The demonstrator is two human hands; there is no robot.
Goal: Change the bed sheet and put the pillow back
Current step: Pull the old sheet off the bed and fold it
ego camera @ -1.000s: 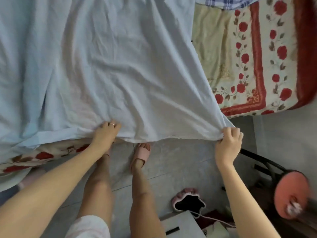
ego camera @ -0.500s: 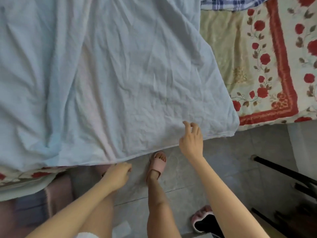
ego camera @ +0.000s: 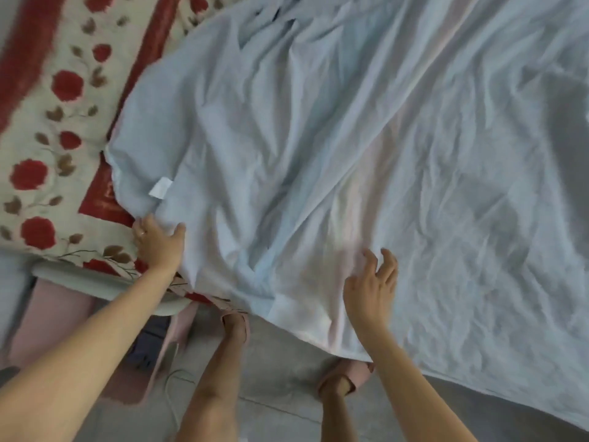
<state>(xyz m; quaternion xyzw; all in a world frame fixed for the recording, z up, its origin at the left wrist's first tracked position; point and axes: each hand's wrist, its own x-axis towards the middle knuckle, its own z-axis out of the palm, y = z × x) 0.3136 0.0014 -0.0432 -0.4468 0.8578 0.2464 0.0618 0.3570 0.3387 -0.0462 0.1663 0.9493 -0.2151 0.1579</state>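
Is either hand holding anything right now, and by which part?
The left hand grips the light blue sheet at its edge near the white tag; the right hand holds nothing.

— What's underfoot where you stand?
— A smooth grey floor (ego camera: 280,393) with a faint seam across it, right up against the pale rounded edge of the bed (ego camera: 95,279) in front of me.
— Anything lying on it?
— To my left a pink mat (ego camera: 57,317), blurred, and a thin white cable (ego camera: 173,376) looping just beside it. The light is soft and even.
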